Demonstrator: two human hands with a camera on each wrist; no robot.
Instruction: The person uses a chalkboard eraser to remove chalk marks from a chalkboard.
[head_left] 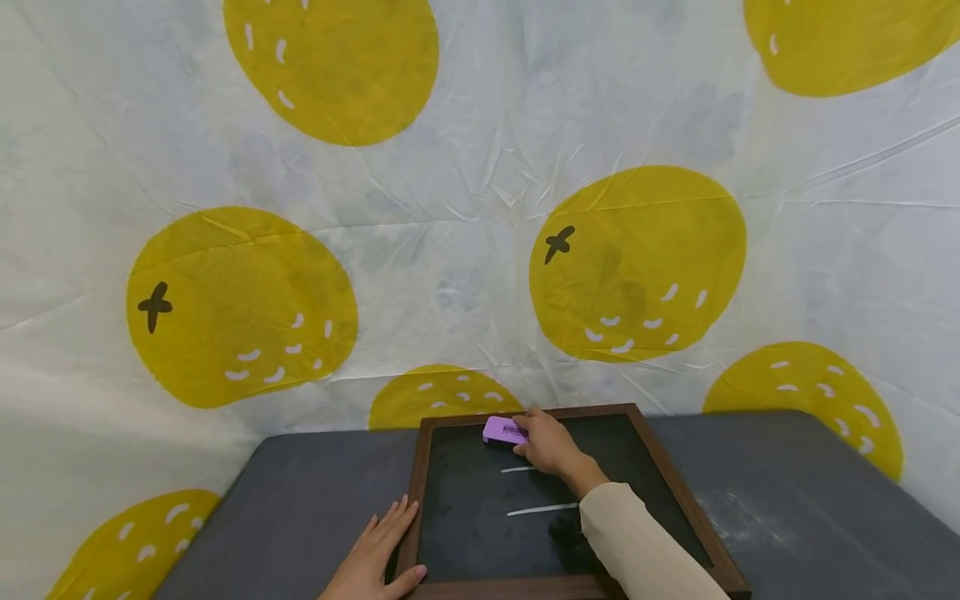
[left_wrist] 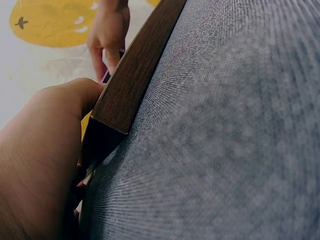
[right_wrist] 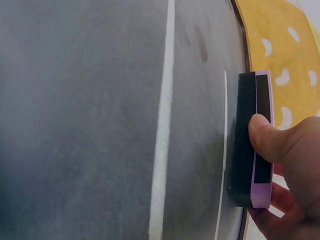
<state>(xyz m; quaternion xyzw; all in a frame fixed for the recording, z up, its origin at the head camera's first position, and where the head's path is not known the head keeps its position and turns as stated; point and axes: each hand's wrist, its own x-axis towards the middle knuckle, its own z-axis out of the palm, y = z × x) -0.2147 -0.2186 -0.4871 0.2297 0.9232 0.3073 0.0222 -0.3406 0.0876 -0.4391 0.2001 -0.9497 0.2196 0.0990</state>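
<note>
The backdrop [head_left: 450, 300], a pale cloth printed with yellow fruit, hangs beyond both hands. In front of it the grey table [head_left: 341, 479] spreads out to either side of them and carries the framed chalkboard [head_left: 465, 521], which lies between the left hand and the right forearm.

The left hand [head_left: 372, 554] rests at the board's near corner on its own side, fingers extended along the outer edge and thumb apart on the near rail. That looks a sound brace; steady, light pressure there should keep the frame from sliding under a stroke.

The right hand [head_left: 550, 442] reaches over the board to its far side and pinches the eraser [head_left: 504, 430] between thumb and fingers. The eraser's dark pad faces the writing surface, though I cannot tell whether all of it is pressed flat. Keeping it level matters, since a tilted pad would likely leave streaks.

Two white lines lie on the body side of the right hand: the farther line [head_left: 517, 469] close to it, the nearer line [head_left: 542, 509] lower, below the wrist. The pad runs roughly alongside them, so overlapping pulls toward the body should suit. The sleeve [head_left: 637, 533] is best held clear of the chalk.
</note>
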